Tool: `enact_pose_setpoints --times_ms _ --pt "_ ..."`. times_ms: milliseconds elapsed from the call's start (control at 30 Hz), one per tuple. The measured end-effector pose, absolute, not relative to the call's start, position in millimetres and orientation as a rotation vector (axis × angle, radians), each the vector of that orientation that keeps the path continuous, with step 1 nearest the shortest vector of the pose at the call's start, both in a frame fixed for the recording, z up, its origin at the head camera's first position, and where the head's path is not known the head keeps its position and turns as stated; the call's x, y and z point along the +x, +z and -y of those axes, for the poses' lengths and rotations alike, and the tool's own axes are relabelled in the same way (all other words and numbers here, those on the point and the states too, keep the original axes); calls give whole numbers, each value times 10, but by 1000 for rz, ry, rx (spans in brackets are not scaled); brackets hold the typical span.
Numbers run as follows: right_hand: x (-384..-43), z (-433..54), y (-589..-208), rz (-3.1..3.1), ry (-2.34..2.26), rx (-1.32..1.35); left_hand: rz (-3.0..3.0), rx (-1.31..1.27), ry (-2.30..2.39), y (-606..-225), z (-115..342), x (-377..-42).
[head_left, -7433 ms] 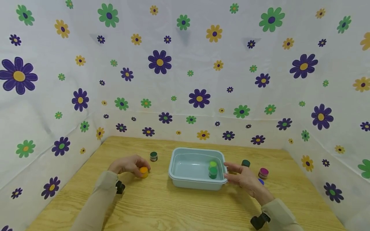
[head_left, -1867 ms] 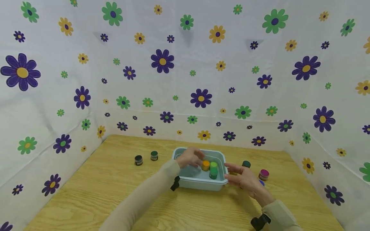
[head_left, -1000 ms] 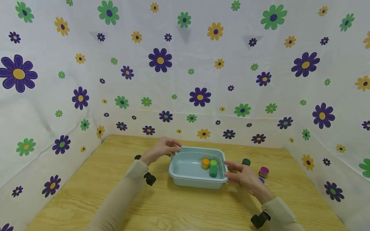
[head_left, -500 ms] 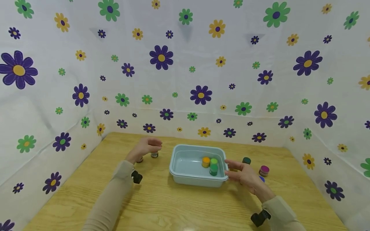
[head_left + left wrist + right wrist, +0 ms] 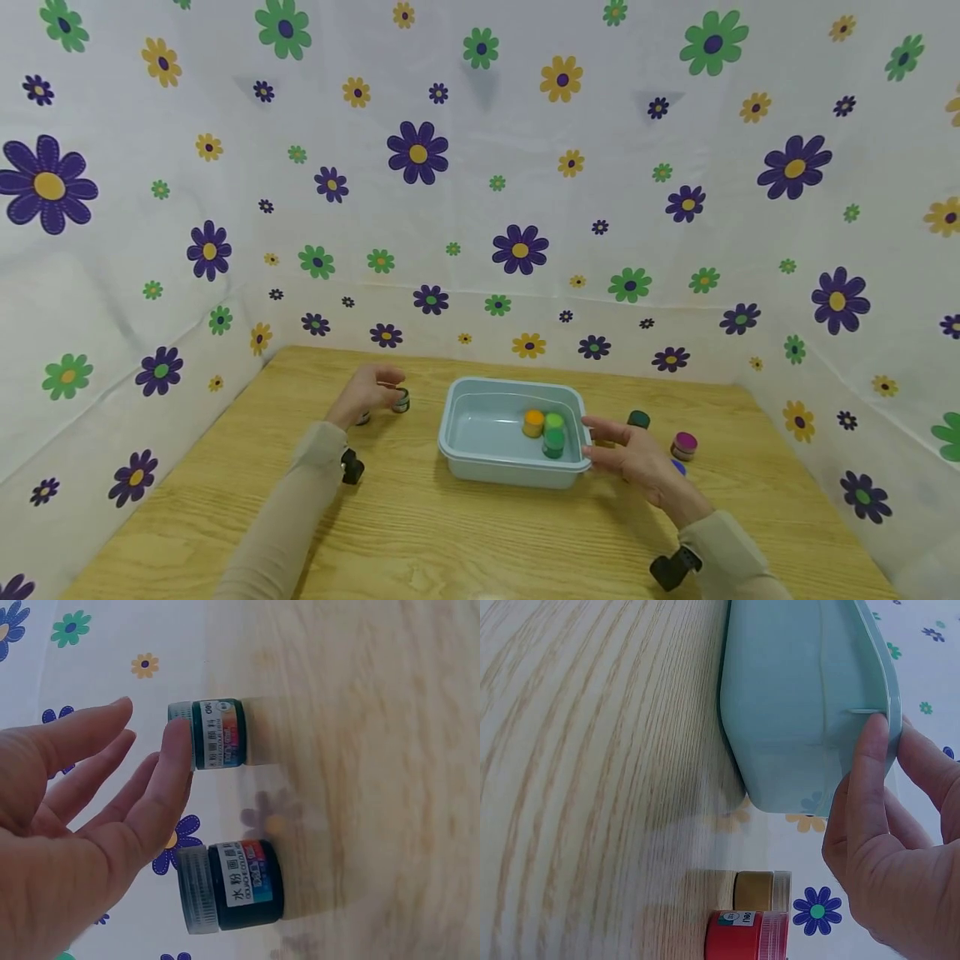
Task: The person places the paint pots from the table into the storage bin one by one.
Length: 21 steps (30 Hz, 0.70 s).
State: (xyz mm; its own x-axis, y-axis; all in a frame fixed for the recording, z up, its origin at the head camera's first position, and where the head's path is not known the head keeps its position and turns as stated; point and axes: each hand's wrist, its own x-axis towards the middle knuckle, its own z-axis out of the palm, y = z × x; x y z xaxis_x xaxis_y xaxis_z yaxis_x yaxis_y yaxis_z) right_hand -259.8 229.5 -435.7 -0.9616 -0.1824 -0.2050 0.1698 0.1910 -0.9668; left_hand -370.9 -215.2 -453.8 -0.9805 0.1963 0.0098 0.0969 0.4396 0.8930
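My left hand (image 5: 367, 395), fingers loosely bent and apart, is at a dark green gouache jar (image 5: 219, 735). In the left wrist view one fingertip overlaps its clear cap. A second, darker jar (image 5: 247, 885) stands close by, mostly hidden under the hand in the head view. My right hand (image 5: 637, 462) pinches the right rim of a pale blue plastic box (image 5: 480, 473), with digits on both sides of the rim in the right wrist view. Inside the box, toward its right end, are an orange-yellow jar (image 5: 533, 423), a light green jar (image 5: 553, 422) and a green jar (image 5: 553, 443).
Right of the box stand a dark green jar (image 5: 639, 419) and a magenta jar (image 5: 684, 446); a blue one (image 5: 678, 468) is partly behind the right hand. The right wrist view has a red jar (image 5: 739, 935) and an ochre jar (image 5: 754, 891). Flowered cloth walls surround the wooden table (image 5: 465, 542).
The orange-yellow jar went from the table's left side into the box in my left hand, which let go and moved back left to the dark jars. My right hand stayed at the rim.
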Motion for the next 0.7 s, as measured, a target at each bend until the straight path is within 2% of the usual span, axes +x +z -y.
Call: enact_pose_setpoints --times_ms 333,700 --pt "-2589 -2294 -4358 -2198 -1842 -36 -2541 199 1530 -4613 2078 -3757" --pt "-2582 -2290 -4350 -2202 -1842 -38 -2609 295 1425 -4661 2043 -3751"
